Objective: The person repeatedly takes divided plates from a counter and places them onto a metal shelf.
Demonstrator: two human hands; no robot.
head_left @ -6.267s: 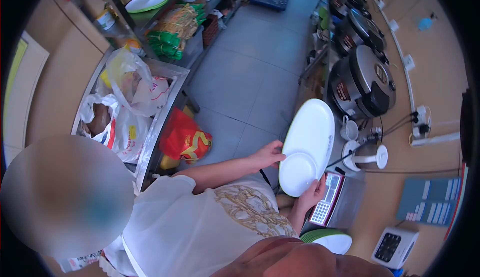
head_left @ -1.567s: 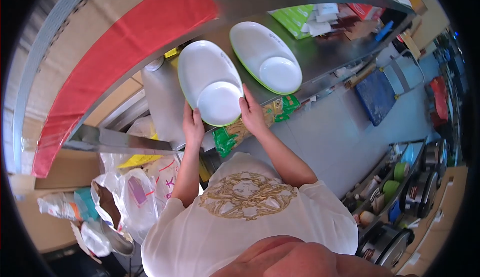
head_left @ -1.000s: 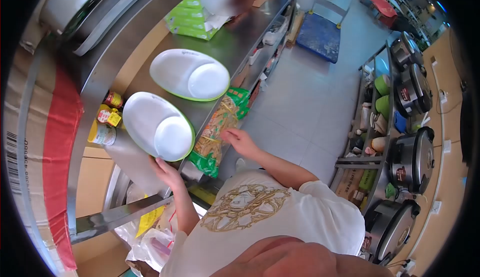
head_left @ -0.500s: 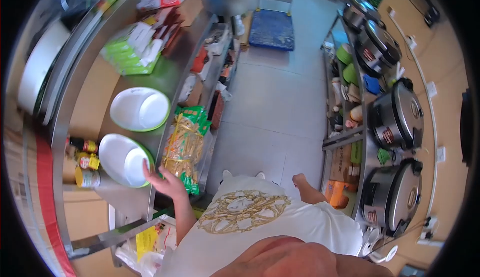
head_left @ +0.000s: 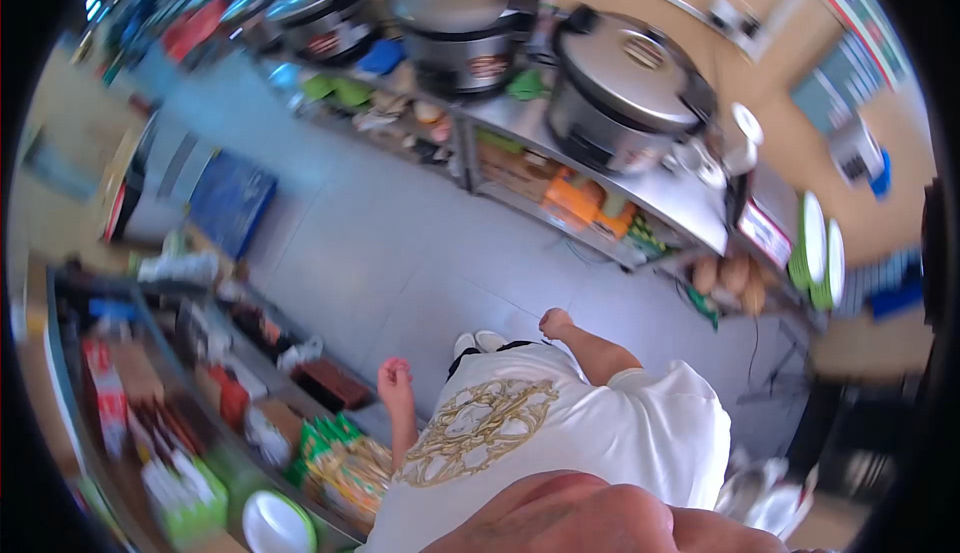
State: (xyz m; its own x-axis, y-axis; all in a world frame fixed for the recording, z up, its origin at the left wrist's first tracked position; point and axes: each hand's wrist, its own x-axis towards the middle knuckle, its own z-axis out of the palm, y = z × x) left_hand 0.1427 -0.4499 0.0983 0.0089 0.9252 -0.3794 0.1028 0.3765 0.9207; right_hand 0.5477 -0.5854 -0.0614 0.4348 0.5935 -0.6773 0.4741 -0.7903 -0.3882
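Observation:
My left hand [head_left: 395, 374] hangs in the air over the floor, its fingers curled in and nothing visible in them. Nearest to it are the dark red box [head_left: 333, 383] on the lower shelf and the bagged goods [head_left: 345, 465] in green and clear plastic. My right hand [head_left: 554, 324] is held in front of my body above the floor tiles, fingers folded and no object showing. A white bowl [head_left: 277, 523] with a green outer side sits on the shelf at lower left, partly cut off by the view's edge.
Several large cookers, such as the nearest cooker [head_left: 630, 88], stand on the steel bench [head_left: 690, 215] ahead. Orange boxes [head_left: 578, 203] are on its lower shelf. A blue flatbed cart [head_left: 230, 203] stands on the floor to the left. Green-and-white plates [head_left: 815, 248] are at the right.
My view has swung right, from the shelf with the bowls toward the cooker bench. My left hand has come away from the front bowl and its fingers have curled in.

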